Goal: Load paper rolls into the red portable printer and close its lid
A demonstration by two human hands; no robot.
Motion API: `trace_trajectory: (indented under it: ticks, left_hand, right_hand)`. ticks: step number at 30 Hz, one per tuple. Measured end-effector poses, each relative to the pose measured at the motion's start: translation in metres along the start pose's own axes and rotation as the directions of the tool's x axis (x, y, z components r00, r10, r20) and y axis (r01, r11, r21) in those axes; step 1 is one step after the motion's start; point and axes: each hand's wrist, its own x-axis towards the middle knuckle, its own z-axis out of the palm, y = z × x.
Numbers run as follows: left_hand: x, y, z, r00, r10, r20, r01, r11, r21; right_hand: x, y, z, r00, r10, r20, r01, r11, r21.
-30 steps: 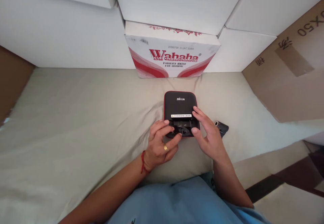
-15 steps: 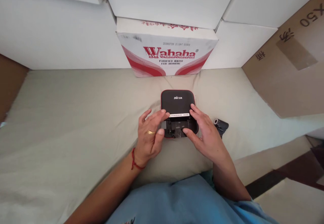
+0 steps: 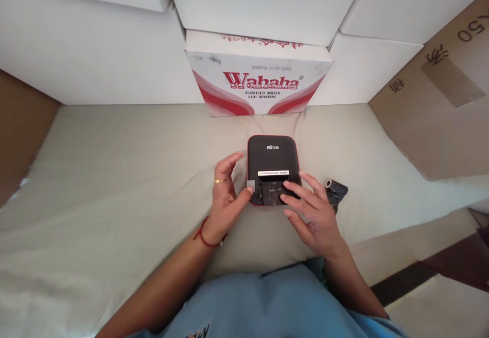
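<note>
A black device with a red rim [image 3: 273, 159], which looks like a small label printer, lies on the pale bed sheet. White lettering marks its upper face, and a white sticker strip runs across its middle. Below the strip is a dark, glossy recessed part [image 3: 272, 190]. My left hand [image 3: 229, 190] is open at the device's left side, its thumb at the lower left corner beside a small grey square. Over the lower right part, my right hand [image 3: 311, 210] is open with fingers spread, two fingertips at the dark recess. Neither hand grips anything.
A roll of black film [image 3: 336, 188] lies right of the device, partly hidden by my right hand. Behind stands a Wahaha water carton [image 3: 263, 83] against white boxes [image 3: 248, 2]. A brown carton [image 3: 439, 124] is at the right, and a brown surface [image 3: 23, 129] at the left.
My left hand has shifted off the sticker strip to the device's left edge. My right hand has moved lower, fingers now more spread over the recess. The view has shifted slightly.
</note>
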Motion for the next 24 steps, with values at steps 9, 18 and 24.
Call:
trace_trajectory:
  ticks: [9, 18, 24]
  left_hand:
    - [0.007, -0.003, 0.006, 0.937, -0.344, 0.057, 0.344, 0.889, -0.301]
    - [0.009, 0.001, 0.017, 0.92, -0.39, 0.037, 0.369, 0.832, -0.415]
    - [0.002, -0.02, 0.014, 0.939, -0.338, 0.07, 0.335, 0.845, -0.417]
  right_hand:
    - [-0.011, -0.002, 0.007, 0.999, -0.021, -0.05, 0.024, 0.998, 0.066]
    - [-0.004, -0.002, 0.01, 0.996, -0.031, -0.085, 0.042, 0.991, 0.131]
    - [0.022, 0.001, -0.01, 1.0, -0.004, -0.011, 0.007, 0.958, 0.286]
